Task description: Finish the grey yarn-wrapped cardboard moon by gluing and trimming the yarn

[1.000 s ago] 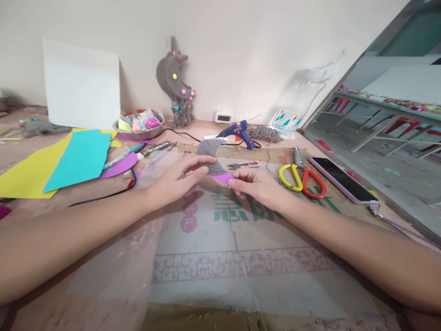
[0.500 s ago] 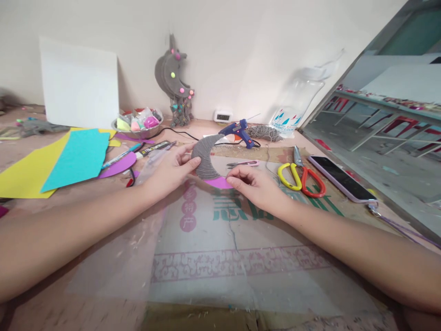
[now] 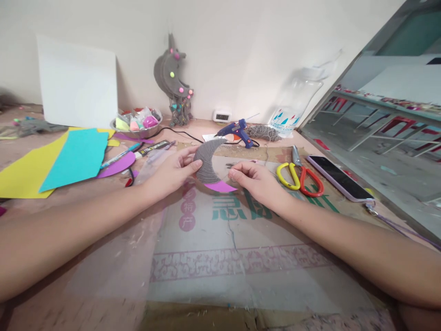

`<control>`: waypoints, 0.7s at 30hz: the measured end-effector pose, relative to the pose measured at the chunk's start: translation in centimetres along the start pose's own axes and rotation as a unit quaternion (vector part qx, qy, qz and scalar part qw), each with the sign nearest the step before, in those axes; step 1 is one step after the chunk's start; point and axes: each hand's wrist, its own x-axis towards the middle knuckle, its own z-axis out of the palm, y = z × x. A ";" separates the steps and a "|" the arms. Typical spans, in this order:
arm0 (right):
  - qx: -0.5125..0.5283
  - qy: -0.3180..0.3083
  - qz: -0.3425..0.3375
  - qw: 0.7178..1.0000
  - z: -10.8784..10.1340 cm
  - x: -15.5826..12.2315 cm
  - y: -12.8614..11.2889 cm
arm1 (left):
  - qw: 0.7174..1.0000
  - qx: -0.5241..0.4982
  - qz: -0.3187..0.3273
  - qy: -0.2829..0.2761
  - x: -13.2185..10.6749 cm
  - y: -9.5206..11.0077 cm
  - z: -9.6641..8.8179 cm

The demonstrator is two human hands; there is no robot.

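Indoors, printed cardboard (image 3: 262,239) lies on the table (image 3: 82,312) beneath the crescent (image 3: 206,164).

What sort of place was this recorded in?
Likely a craft workshop or classroom: the left hand holds a grey yarn-wrapped crescent, with a blue glue gun and scissors close by.

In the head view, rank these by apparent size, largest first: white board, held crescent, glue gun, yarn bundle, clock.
1. White board
2. Held crescent
3. Glue gun and yarn bundle: too alike to rank
4. Clock
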 end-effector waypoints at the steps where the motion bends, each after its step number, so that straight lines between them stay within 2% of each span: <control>1: -0.007 -0.002 -0.002 1.000 0.0 0.0 0.0 | 1.000 -0.003 -0.001 -0.003 0.0 -0.1 0.0; 4: -0.032 -0.008 -0.022 0.999 0.0 -0.1 -0.2 | 1.000 -0.014 0.001 -0.012 0.1 -0.4 -0.1; 8: -0.037 0.030 -0.058 0.997 0.0 -0.3 -0.2 | 1.000 -0.024 0.000 0.010 0.1 -0.6 -0.2; 15: -0.051 0.058 -0.088 0.993 0.0 -0.6 0.1 | 0.999 -0.022 -0.009 0.032 -0.1 -0.5 -0.2; 18: -0.053 0.051 -0.076 0.994 0.1 -0.6 0.0 | 1.000 -0.010 -0.008 0.027 0.0 -0.4 -0.1; 21: 0.018 0.010 -0.034 0.999 0.2 -0.5 -0.3 | 1.000 -0.005 -0.007 0.012 0.0 -0.4 0.0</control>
